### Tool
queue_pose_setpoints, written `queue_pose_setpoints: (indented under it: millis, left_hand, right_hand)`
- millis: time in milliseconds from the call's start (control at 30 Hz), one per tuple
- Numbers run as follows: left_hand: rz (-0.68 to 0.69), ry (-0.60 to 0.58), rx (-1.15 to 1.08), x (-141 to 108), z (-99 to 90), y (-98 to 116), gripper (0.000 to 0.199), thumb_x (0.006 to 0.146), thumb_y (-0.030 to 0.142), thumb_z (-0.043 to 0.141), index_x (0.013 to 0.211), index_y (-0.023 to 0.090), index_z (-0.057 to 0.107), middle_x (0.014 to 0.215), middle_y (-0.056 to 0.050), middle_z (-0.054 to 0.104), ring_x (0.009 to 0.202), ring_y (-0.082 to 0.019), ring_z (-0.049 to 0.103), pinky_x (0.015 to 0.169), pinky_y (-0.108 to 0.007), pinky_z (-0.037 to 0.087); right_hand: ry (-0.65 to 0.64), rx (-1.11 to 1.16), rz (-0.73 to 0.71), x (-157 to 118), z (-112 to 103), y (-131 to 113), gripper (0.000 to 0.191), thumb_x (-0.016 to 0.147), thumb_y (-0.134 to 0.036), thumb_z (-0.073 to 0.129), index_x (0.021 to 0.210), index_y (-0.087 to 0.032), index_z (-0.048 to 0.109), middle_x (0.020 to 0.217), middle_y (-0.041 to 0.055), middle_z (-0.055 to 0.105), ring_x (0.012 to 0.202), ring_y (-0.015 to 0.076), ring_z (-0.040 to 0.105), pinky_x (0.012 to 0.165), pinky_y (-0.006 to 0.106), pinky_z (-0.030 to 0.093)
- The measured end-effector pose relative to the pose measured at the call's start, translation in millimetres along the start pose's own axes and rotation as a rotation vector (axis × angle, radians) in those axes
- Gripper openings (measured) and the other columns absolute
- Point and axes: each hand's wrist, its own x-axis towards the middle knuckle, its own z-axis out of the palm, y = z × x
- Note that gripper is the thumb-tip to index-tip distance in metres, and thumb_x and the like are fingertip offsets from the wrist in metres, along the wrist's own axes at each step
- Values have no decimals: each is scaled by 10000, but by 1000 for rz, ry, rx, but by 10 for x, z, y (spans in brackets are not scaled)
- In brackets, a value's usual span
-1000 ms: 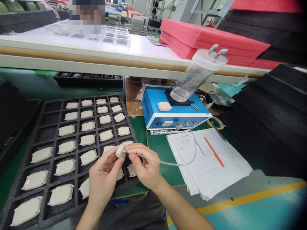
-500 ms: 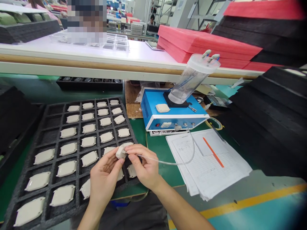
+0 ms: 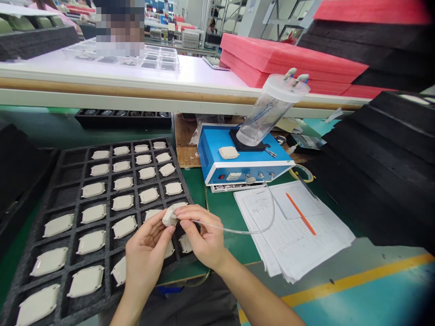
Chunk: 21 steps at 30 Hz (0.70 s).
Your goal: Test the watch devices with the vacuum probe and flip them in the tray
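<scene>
My left hand [image 3: 147, 246] pinches a small white part [image 3: 169, 217] between thumb and fingers, tilted up above the tray. My right hand [image 3: 204, 235] closes on the end of a clear tube [image 3: 238, 232] and presses it against that part; the tube's tip is hidden by my fingers. The tube curves right and up to the front of a blue machine [image 3: 243, 158]. Below my hands and to the left lies a dark foam tray [image 3: 63, 267] with several white parts [image 3: 91, 242] in its compartments. One more white part [image 3: 229, 152] rests on the machine.
A clear cylinder [image 3: 263, 113] leans on the machine. Papers [image 3: 306, 244] with an orange strip [image 3: 301, 213] lie on the right. Black foam stacks [image 3: 380, 172] stand further right. Pink foam [image 3: 288, 59] and a clear divided box [image 3: 159, 59] sit on the shelf [image 3: 204, 77]. A person is behind it.
The whole view has shifted slightly, so the tray and machine appear a little further left. Both hands keep their hold on the part and the tube.
</scene>
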Motion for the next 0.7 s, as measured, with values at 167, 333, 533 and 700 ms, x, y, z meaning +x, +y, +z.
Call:
queue_pose_setpoints:
  millis: [167, 333, 533, 700]
  left_hand:
    - [15, 8, -10, 6, -12, 7, 390, 749, 328, 889, 1100, 181, 804, 1082, -94, 839, 955, -251, 825, 886, -289, 671]
    - [35, -9, -10, 40, 8, -22, 359, 764, 280, 869, 1105, 187, 802, 1084, -80, 840, 959, -235, 824, 883, -269, 666]
    - [184, -58, 278, -89, -78, 49, 306, 926, 276, 683, 1205, 180, 765, 1158, -111, 821, 1005, -250, 813, 902, -337, 669]
    - [383, 9, 921, 444, -778, 435, 412, 989, 203, 475, 1344, 164, 679, 1332, -147, 745, 1209, -286, 715, 1095, -448, 555]
  right_hand:
    - [2, 16, 5, -4, 3, 2, 186, 951, -110, 662, 1020, -233, 783, 978, 78, 826, 959, 210, 792, 882, 365, 659]
    - [5, 2, 0, 8, 5, 15, 195, 944, -100, 668, 1023, -237, 781, 975, 74, 826, 957, 208, 792, 881, 363, 660]
    - [-11, -42, 31, -114, -49, -34, 225, 945, -87, 656, 1027, -253, 783, 1019, 50, 824, 969, 192, 792, 887, 341, 656]
    - [8, -66, 55, -232, -87, -22, 199, 940, -87, 675, 1010, -240, 782, 1003, 44, 821, 978, 195, 788, 880, 336, 656]
